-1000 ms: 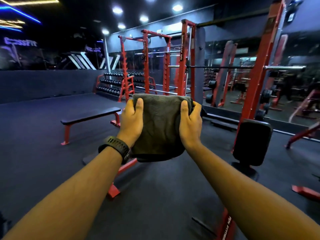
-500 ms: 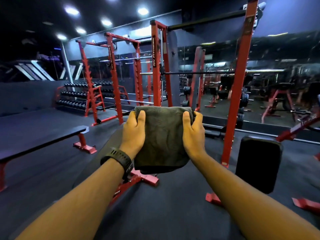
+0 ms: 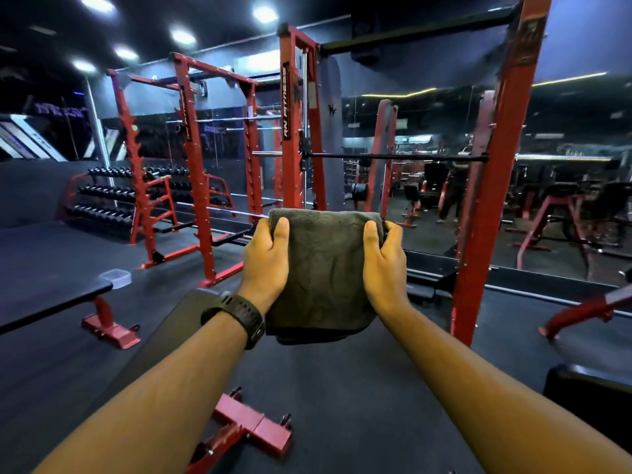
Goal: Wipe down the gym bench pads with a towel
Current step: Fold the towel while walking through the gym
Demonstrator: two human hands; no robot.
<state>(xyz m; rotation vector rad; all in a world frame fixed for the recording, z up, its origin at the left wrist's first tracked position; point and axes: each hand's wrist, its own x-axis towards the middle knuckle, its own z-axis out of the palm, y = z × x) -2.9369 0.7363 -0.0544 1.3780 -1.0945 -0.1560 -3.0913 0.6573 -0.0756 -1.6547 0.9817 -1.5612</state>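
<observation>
A folded grey-green towel (image 3: 326, 268) hangs in the air at the centre of the head view, held up by both hands. My left hand (image 3: 266, 265), with a black watch on its wrist, grips the towel's left edge. My right hand (image 3: 384, 265) grips its right edge. Below my left forearm a black bench pad (image 3: 171, 336) slants down to the left on a red frame with a red foot (image 3: 253, 425). A second flat black bench pad (image 3: 51, 299) lies at the left edge.
A red power rack post (image 3: 485, 213) stands just right of my hands, with a barbell (image 3: 393, 156) across it. More red racks (image 3: 195, 172) and a dumbbell rack (image 3: 102, 193) stand at the back left. A mirror wall runs along the right. Another black pad (image 3: 588, 398) sits at the lower right.
My view has moved forward and turned right, so the racks and mirror are closer and the left bench slid further left. Both hands keep the same grip on the towel.
</observation>
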